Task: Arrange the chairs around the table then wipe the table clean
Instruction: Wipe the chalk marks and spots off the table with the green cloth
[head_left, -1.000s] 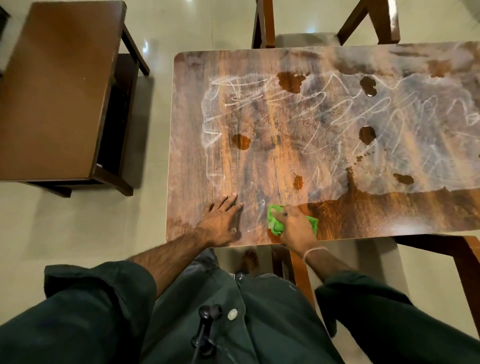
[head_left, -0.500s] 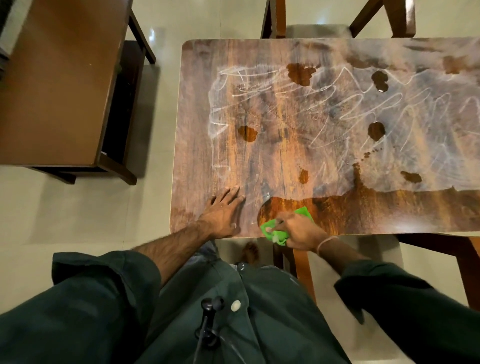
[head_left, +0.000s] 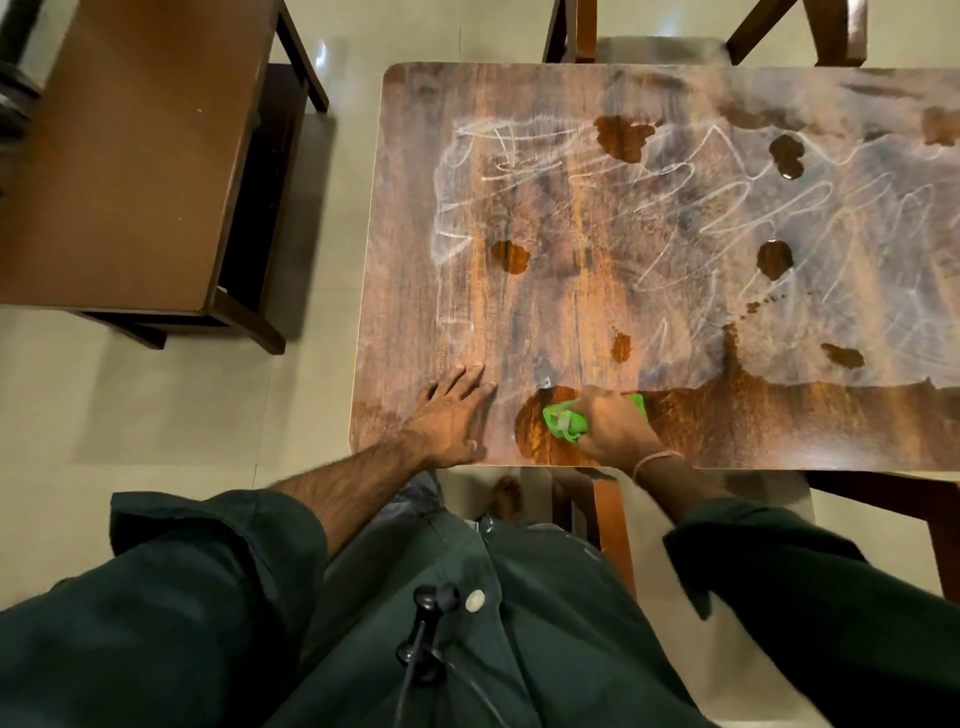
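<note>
A right hand (head_left: 615, 426) clenches a green cloth (head_left: 566, 422) against the chalky table (head_left: 571, 291); the left hand (head_left: 449, 415) lies flat, released, beside it. Firm overlapping strokes outward from the grip should lift the film.

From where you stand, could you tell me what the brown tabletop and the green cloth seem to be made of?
The brown wood-grain tabletop looks like laminate or varnished wood: smooth, with rounded corners, and chalky white smears sitting on its surface. The bright green cloth, bunched under the right hand, looks like soft synthetic fabric, possibly microfibre.
</note>
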